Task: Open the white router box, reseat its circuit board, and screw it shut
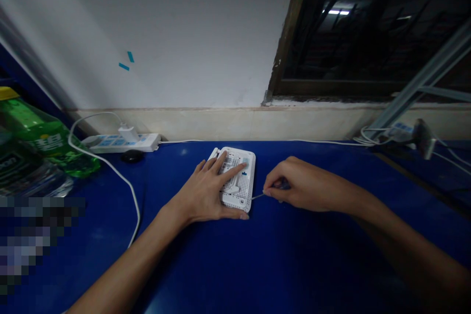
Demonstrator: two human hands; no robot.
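Observation:
A white plastic box with rows of small vent holes (238, 199) lies on the blue table; it resembles a router, but I cannot tell its exact kind. My left hand (209, 189) holds it from the left, fingers spread across its top and thumb along the near edge. To the right, my right hand (294, 184) pinches a thin metal shaft (258, 196), apparently a screwdriver. Its far end meets the box's lower right side. The fingers mostly hide the handle, and whether the tip goes into the box cannot be made out.
A white power strip (149, 143) with a plugged-in charger (128, 132) lies by the wall, and its white cable (127, 181) curves left of my arm. Beside it are a black mouse-like object (132, 156) and green bottles (51, 140). A metal frame (415, 86) stands at right.

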